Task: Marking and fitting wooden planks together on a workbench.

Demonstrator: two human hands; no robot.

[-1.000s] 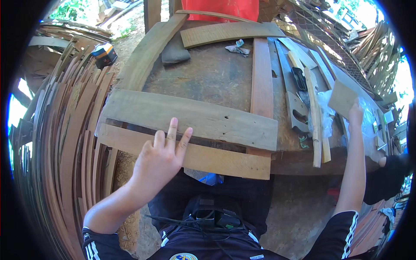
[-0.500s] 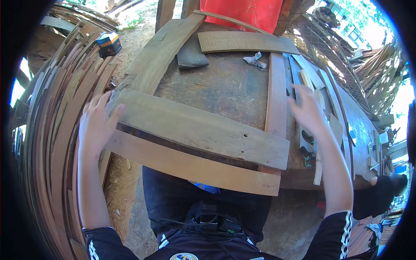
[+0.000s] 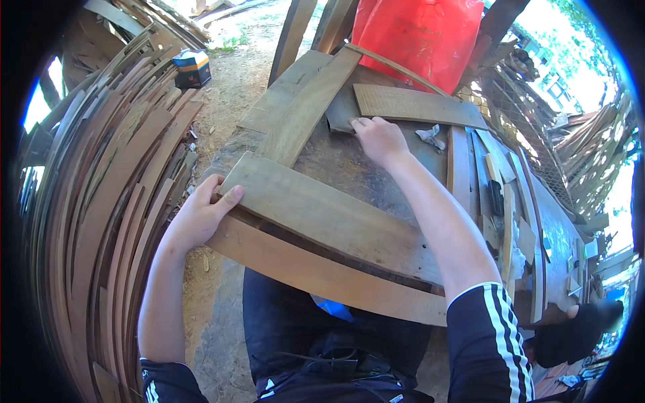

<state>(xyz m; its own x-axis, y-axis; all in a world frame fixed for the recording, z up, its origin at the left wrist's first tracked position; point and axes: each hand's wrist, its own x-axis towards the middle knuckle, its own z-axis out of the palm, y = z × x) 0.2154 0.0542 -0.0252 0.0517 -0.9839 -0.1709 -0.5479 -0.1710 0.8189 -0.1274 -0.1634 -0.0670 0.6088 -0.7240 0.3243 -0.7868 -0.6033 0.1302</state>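
I am looking down on an outdoor workbench (image 3: 349, 168) of dark, worn wood, set on bare dirt, with curved wooden slats (image 3: 101, 201) stacked on edge along its left side and a red sheet (image 3: 423, 37) hanging behind its far end. Two broad planks lie across the near part of the bench: the upper plank (image 3: 329, 218) slants from left down to right, and a longer lower plank (image 3: 322, 275) lies just beyond my lap, close beside it. My left hand (image 3: 201, 215) grips the left end of the upper plank, thumb pressed flat on its top face and the other fingers curled round the edge, so the grasp is narrow and firm. My right hand (image 3: 379, 138) reaches well forward to the far end of the bench, fingers loosely bent and resting on a dark flat piece (image 3: 342, 114) just below a pale ribbed board (image 3: 416, 107); I think the fingertips touch the piece, though from here I cannot tell whether they pinch it. A small crumpled scrap (image 3: 430, 136) lies right of that hand, and narrow offcuts (image 3: 500, 201) crowd the bench's right edge. A small box (image 3: 191, 67) sits on the ground far left.
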